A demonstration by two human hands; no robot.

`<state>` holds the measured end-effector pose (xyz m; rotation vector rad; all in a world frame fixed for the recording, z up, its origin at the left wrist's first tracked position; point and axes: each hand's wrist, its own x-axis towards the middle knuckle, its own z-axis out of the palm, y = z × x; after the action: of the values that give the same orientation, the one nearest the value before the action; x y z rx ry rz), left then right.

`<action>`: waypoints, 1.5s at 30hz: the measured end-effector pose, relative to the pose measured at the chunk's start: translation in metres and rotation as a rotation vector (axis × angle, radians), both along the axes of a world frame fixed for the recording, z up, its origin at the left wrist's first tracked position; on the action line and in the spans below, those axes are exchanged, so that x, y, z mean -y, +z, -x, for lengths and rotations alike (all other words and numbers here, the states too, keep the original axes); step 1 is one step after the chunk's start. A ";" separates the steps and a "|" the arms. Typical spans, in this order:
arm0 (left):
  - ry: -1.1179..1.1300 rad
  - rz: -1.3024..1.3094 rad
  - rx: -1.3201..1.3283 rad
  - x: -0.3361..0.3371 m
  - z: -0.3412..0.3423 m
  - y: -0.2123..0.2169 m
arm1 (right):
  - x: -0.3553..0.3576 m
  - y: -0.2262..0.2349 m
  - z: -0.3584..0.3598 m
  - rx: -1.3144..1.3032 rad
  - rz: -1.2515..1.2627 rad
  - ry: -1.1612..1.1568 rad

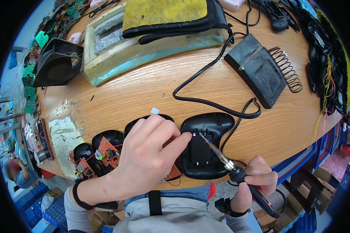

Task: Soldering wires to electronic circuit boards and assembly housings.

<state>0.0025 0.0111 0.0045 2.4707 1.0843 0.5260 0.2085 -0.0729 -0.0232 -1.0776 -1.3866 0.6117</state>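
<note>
My right hand (pixel 256 180) grips a soldering iron (pixel 240 176) by its dark handle. The iron's tip reaches the upper middle of a black plastic housing (pixel 208 122) near the table's front edge, by small metal contacts. My left hand (pixel 151 143) is closed in a pinch at the left side of those contacts; whatever is between the fingertips is too small to make out. Beneath and left of this hand, further black housings (pixel 109 136) lie in a row, with orange-brown circuit boards (pixel 107 152) and thin red wires. My left hand partly hides them.
A black soldering iron stand (pixel 256 70) with a coiled spring (pixel 287 72) stands back right, a black cable looping beside it. A yellow cloth (pixel 165 17) lies over a wooden box (pixel 90 54). Green boards (pixel 29 99) line the left edge; black parts (pixel 321 42) pile up at right.
</note>
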 end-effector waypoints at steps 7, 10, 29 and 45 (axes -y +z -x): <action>0.007 0.010 -0.022 0.002 -0.001 -0.001 | -0.003 0.004 0.001 0.048 0.037 -0.021; 0.022 0.006 -0.015 0.002 -0.002 -0.002 | -0.005 0.004 0.002 0.047 0.048 -0.013; 0.017 -0.029 -0.001 0.000 -0.003 -0.005 | -0.006 0.007 0.002 0.072 0.035 -0.093; 0.015 -0.032 -0.021 0.000 -0.006 -0.005 | -0.008 0.009 0.002 0.092 0.059 -0.062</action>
<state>0.0082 0.0115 -0.0003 2.5025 1.1112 0.5271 0.2070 -0.0648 -0.0139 -1.2045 -1.4165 0.5664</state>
